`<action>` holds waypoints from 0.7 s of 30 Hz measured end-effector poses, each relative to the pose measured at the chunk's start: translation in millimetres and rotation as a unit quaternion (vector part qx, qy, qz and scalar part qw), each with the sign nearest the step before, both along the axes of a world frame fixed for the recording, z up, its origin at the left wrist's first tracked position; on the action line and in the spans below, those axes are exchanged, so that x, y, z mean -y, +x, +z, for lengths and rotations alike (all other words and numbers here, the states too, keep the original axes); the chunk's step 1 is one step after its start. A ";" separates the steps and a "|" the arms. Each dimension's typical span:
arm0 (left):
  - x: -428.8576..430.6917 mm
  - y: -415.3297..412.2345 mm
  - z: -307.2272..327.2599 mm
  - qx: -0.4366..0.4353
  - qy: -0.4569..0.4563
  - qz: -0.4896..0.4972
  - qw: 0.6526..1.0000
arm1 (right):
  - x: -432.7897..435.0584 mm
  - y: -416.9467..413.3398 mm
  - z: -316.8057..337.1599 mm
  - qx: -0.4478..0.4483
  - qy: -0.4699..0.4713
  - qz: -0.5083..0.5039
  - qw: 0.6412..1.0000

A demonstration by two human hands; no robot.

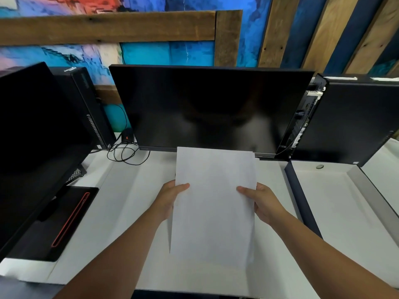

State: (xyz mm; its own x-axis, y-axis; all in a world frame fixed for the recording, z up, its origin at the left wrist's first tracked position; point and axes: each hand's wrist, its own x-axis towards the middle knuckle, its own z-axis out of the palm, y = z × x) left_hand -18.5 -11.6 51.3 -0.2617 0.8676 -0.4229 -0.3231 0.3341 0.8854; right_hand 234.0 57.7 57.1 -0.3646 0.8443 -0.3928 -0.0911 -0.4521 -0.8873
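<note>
Paper (213,203), seemingly a single white sheet, is held between the two hands above the white bench (129,201). The left hand (167,199) pinches its left edge and the right hand (265,203) its right edge, thumbs on the near face and the other fingers hidden behind. The step in hand looks like carrying or positioning the sheet, with a dark monitor (205,106) just beyond the hands and an open box (345,212) to the right of the right hand. The next move probably calls for even pinches so the sheet does not buckle while it is laid flat or swung toward the box.
</note>
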 end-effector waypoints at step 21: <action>11.6 15.6 53.7 -0.048 0.144 -0.009 0.988 | 20.9 0.0 53.8 -0.023 0.150 0.000 0.988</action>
